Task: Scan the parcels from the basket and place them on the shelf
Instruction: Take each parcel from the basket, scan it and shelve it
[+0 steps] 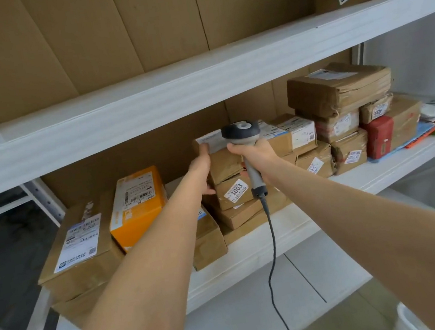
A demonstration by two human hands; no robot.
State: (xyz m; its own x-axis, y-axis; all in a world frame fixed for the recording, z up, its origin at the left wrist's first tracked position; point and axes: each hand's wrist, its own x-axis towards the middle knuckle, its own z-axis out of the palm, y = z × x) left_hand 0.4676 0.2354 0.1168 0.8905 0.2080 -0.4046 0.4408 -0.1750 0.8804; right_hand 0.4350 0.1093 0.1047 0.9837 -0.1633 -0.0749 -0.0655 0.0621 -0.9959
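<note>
The left hand (202, 167) clasps the end of a brown paper-wrapped parcel (223, 161), seemingly steadying it atop a stack of cardboard boxes (240, 209) on the white metal shelf (366, 178), label upward; the right hand (255, 152) is wrapped round a grey corded barcode scanner (242, 133), probably kept ready

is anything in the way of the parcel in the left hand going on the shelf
Nothing visible. The left hand holds the parcel on top of a stack on the shelf already; the scanner in the right hand is nearer the camera, not under it.
</note>
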